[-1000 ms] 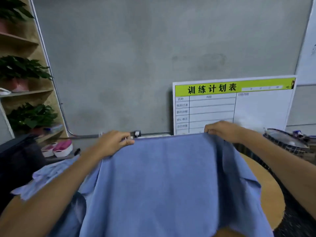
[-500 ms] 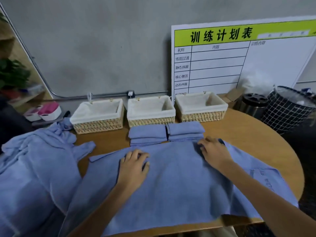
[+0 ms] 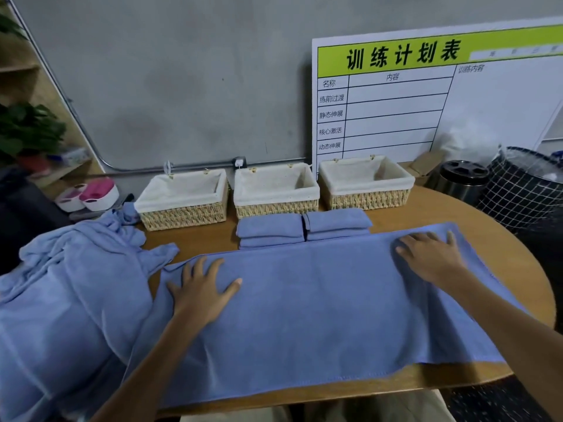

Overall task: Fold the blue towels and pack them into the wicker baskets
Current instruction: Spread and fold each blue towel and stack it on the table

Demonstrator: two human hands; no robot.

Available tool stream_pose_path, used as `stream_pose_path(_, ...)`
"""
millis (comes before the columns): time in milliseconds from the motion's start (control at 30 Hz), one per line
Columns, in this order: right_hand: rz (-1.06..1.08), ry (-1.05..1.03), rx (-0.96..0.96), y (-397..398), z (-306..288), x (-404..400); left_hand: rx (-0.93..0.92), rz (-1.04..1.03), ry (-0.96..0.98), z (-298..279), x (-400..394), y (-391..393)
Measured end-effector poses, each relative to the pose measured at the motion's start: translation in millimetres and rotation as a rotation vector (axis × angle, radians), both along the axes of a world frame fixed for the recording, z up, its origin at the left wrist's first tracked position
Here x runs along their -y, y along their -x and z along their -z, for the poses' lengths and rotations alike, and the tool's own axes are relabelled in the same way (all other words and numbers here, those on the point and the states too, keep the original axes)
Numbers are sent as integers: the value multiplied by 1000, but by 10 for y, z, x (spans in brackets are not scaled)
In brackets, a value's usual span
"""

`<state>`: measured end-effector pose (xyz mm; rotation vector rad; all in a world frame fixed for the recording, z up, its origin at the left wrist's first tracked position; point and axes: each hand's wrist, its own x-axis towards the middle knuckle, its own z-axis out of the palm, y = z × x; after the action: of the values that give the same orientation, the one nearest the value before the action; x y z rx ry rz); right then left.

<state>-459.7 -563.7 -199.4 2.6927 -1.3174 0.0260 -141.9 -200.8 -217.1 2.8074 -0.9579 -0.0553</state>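
Note:
A large blue towel (image 3: 320, 309) lies spread flat across the wooden table (image 3: 524, 269). My left hand (image 3: 202, 289) presses flat on its left part, fingers spread. My right hand (image 3: 432, 257) presses flat near its far right corner. Beyond the towel sit two stacks of folded blue towels, the left stack (image 3: 269, 234) and the right stack (image 3: 336, 223). Behind them stand three empty wicker baskets with white liners: left (image 3: 182, 199), middle (image 3: 275, 191), right (image 3: 365, 187). A heap of unfolded blue towels (image 3: 67, 293) lies at the left.
A white schedule board (image 3: 426, 99) leans on the grey wall behind the baskets. A metal canister (image 3: 461, 182) and a black wire-mesh bin (image 3: 524, 190) stand at the right. Pink and white bowls (image 3: 91, 194) and shelves with plants (image 3: 27, 129) are at the left.
The towel, held up by its top corners a second ago, now lies flat on the table. Both hands have slid outward over it from the middle, palms down.

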Motion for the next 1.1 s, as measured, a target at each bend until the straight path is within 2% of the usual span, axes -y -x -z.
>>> stream_pose_path(67,10,-160,109,24,55,-1,9,-16,15,27,-22,2)
stream_pose_path(200,26,-254,193,127,165,32,-44,-35,-77,17,-11,53)
stream_pose_path(367,26,-248,203,190,175,127,23,-57,-46,-19,29,61)
stream_pose_path(667,34,-243,173,219,186,151,-44,-91,-149,-66,73,-85)
stream_pose_path(867,34,-251,170,201,164,147,5,-56,-29,-8,45,-49)
stream_pose_path(967,40,-253,171,216,182,167,149,15,264,30,20,68)
stream_pose_path(1100,38,-263,179,260,158,186,125,54,168,83,41,83)
